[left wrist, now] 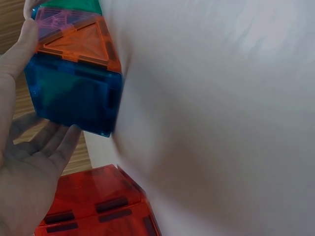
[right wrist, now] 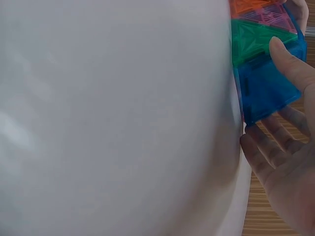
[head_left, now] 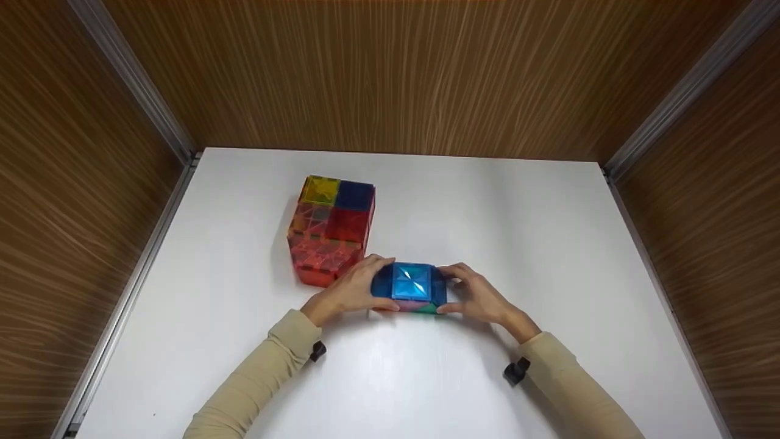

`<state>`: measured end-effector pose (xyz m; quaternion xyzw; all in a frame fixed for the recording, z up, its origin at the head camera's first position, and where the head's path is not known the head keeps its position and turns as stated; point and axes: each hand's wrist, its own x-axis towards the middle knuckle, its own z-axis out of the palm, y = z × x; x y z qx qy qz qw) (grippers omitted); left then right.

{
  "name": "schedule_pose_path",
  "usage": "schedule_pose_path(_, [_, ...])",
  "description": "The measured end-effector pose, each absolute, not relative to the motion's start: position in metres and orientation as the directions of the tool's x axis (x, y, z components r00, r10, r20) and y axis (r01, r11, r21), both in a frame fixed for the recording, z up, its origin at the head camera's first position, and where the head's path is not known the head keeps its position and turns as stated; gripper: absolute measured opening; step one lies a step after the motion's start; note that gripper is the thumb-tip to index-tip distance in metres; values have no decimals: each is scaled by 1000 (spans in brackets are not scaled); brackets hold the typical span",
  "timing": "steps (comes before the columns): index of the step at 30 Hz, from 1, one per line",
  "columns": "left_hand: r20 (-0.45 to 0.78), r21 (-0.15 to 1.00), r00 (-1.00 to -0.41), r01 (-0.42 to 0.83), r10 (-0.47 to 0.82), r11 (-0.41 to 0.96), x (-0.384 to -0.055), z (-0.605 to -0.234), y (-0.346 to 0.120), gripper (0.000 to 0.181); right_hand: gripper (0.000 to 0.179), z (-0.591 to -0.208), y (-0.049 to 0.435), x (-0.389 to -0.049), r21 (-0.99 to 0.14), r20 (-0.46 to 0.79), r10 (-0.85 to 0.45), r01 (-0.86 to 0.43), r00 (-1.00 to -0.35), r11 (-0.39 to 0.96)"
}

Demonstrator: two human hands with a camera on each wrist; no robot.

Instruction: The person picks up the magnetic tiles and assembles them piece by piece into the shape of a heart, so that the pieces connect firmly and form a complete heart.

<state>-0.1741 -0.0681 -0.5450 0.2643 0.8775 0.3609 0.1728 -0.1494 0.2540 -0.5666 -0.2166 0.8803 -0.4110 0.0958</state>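
A small structure of see-through magnetic tiles [head_left: 412, 281] sits on the white table between both hands. Its top is a light blue square, its ends are sloping darker blue tiles, and triangles in orange [left wrist: 81, 42], pink and green [right wrist: 253, 42] make up the near side. My left hand [head_left: 353, 289] grips the left end, thumb on the near face and fingers around the far side. At the opposite end, my right hand [head_left: 480, 297] holds it likewise, its thumb over the green triangle. Some fingertips are hidden behind the tiles in the head view.
Just beyond the left hand stands a larger magnetic-tile block [head_left: 347, 225], red at the near end, with yellow and dark blue squares at the far end. The white table [head_left: 518, 219] is bounded by wood-grain panels [head_left: 390, 79] at the back and sides.
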Motion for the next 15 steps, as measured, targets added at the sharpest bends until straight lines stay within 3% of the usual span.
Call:
schedule_pose_path(6, [-103,727,-816,328,568,603,-172,-546,-68,91,83,-564,253,-149,-769,-11,-456,-284,-890,573])
schedule_pose_path(15, [-45,721,-844,344,535,602,-161,-548,-64,93,86,-558,250,-146,-792,-102,-374,-152,-922,592])
